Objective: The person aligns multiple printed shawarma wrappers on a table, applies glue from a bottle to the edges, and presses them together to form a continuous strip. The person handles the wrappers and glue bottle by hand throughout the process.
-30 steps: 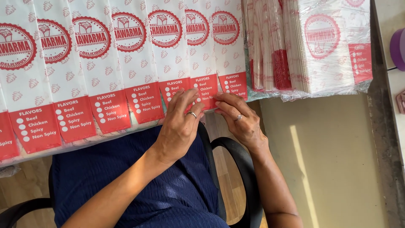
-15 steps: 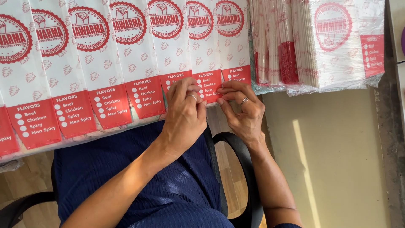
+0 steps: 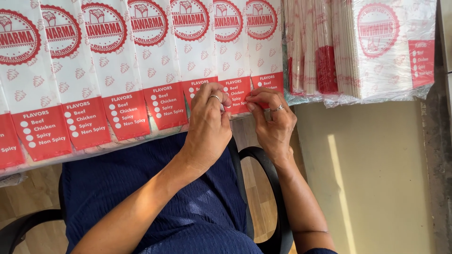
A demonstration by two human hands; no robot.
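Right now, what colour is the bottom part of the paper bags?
Red, with white dots and lettering, on each paper bag, clearest in the head view.

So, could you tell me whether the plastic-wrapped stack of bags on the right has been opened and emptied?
No, the wrapped stack lies full in its clear plastic, while both hands rest on the fanned-out red-and-white paper bags.

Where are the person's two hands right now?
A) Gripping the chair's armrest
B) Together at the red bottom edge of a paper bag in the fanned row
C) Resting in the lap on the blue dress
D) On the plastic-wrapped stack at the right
B: the left hand and right hand meet fingertips at the red lower edge of one paper bag in the overlapping row, apart from the wrapped stack.
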